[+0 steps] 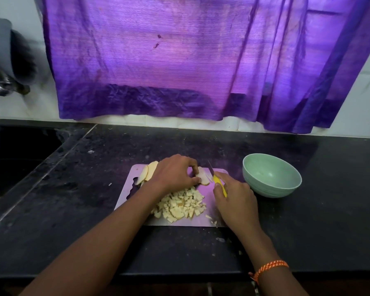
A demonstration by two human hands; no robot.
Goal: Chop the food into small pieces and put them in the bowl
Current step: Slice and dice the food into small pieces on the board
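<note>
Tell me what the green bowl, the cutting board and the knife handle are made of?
Bowl: probably plastic or melamine; matte pale green, soft sheen, faint ridges near the base. It could be glazed ceramic.
Board: likely thin plastic; it lies very flat, with a smooth, pale surface and a cut-out handle slot.
Knife handle: apparently plastic; bright, uniform yellow. The blade looks like dull grey metal.

1. Dim overall, lit from behind through the purple curtain (179, 60), casting a violet tint onto the cutting board (201, 218).
2. Blurred at far left around the dark utensils (9, 67).
3. Wide-angle bending at edges.
</note>
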